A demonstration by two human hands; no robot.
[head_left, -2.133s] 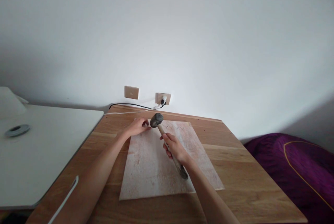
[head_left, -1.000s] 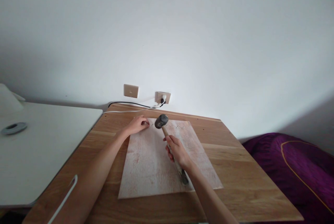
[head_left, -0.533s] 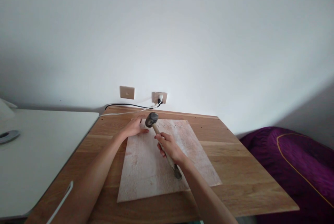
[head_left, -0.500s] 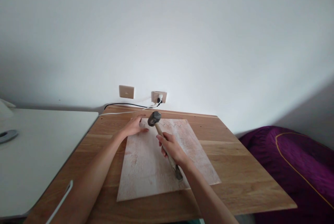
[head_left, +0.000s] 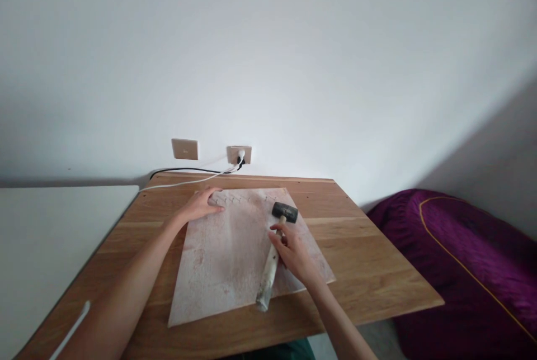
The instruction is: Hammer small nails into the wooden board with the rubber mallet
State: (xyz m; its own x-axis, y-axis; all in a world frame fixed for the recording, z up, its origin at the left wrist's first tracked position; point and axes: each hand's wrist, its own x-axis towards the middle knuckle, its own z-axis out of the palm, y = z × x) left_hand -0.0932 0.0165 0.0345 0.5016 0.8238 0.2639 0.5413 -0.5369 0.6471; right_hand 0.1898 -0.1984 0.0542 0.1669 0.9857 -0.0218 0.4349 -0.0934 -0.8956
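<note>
A flat pale, reddish-stained board (head_left: 222,259) lies on the wooden table. Small thin pieces that look like nails (head_left: 235,199) stand in a row along its far edge. My left hand (head_left: 201,206) rests at the board's far left corner, thumb and fingers apart, around the left end of that row. Over the right part of the board is a mallet (head_left: 271,265) with a black head and a worn light handle. My right hand (head_left: 291,248) is closed on the handle just below the head. The handle's butt points toward me, past the board's near edge.
The wooden table (head_left: 369,270) meets the wall, where a socket (head_left: 239,154) holds plugs. White and black cables (head_left: 180,184) run along the table's back edge. A white tabletop (head_left: 54,254) adjoins on the left. A purple covered thing (head_left: 457,259) stands on the right.
My right hand has moved the mallet right, away from my left hand, and turned it so the head points slightly right. My left hand stays at the board's corner. The view has shifted slightly.
</note>
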